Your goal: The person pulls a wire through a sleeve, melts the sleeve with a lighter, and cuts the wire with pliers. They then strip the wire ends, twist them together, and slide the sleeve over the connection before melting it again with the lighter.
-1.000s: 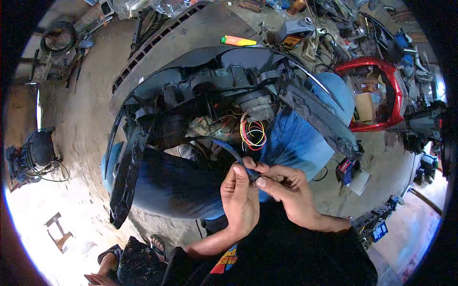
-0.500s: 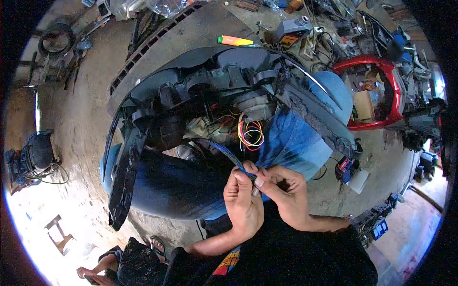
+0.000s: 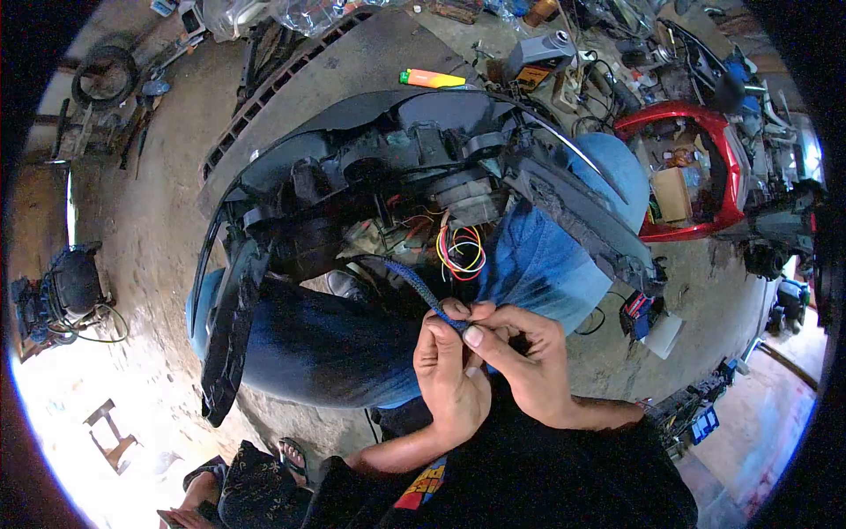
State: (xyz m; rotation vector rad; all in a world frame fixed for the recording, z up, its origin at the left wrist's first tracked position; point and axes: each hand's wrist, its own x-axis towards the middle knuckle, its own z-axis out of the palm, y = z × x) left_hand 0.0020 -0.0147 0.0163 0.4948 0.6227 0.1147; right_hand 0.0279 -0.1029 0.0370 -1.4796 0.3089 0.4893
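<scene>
A blue-and-grey braided cable sleeve [image 3: 411,277] runs down from the dark plastic vehicle part across my lap. My left hand [image 3: 451,379] is closed, pinching the sleeve's near end between thumb and fingertips. Right beside it, my right hand [image 3: 533,366] is also closed, thumb and forefinger pressed on the same end. What lies between the fingertips is mostly hidden. Beyond the hands hangs a loose coil of yellow, red and white wires [image 3: 461,253]. The black plastic vehicle part [image 3: 370,145] arches over my jeans-clad legs.
An orange-yellow utility knife [image 3: 434,79] lies beyond the part, near a grey oil bottle [image 3: 539,55]. To the right stands a red plastic frame [image 3: 733,167] with a cardboard box [image 3: 671,196] inside. Another person's sandalled foot [image 3: 293,457] shows at lower left.
Both hands stay at the sleeve's end, with the right thumb shifted slightly left. The other person's hands at lower left have moved down and right.
</scene>
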